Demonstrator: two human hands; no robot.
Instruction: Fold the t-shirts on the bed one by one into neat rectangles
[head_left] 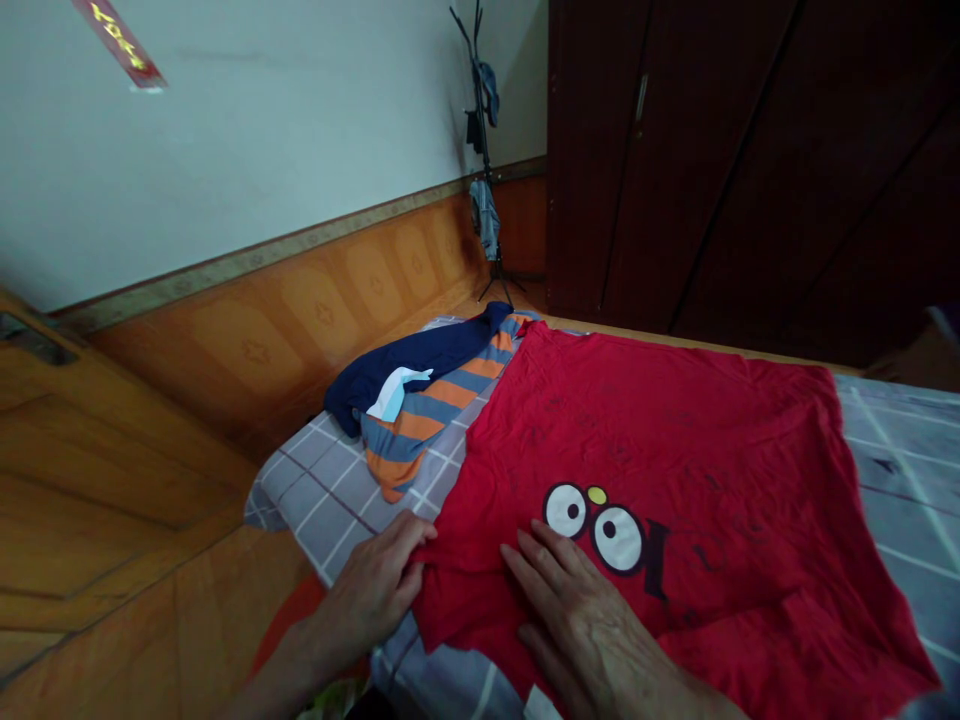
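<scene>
A red T-shirt [660,420] with a printed pair of cartoon eyes and dark lettering lies spread over the bed, creased in places. At its left edge my left hand [382,570] is closed, thumb and fingers pinching the fabric. My right hand [577,610] rests flat on the shirt just beside the printed eyes, its fingers stretched out and slightly apart. A small white tag or patch [540,704] shows below the right hand at the frame's bottom edge.
A navy garment [420,355] and an orange-and-grey striped one [427,420] lie at the bed's far left. The checked bedsheet [322,480] shows around them. A coat stand [484,130] and dark wardrobe [675,180] are behind; a wooden door [97,480] is left.
</scene>
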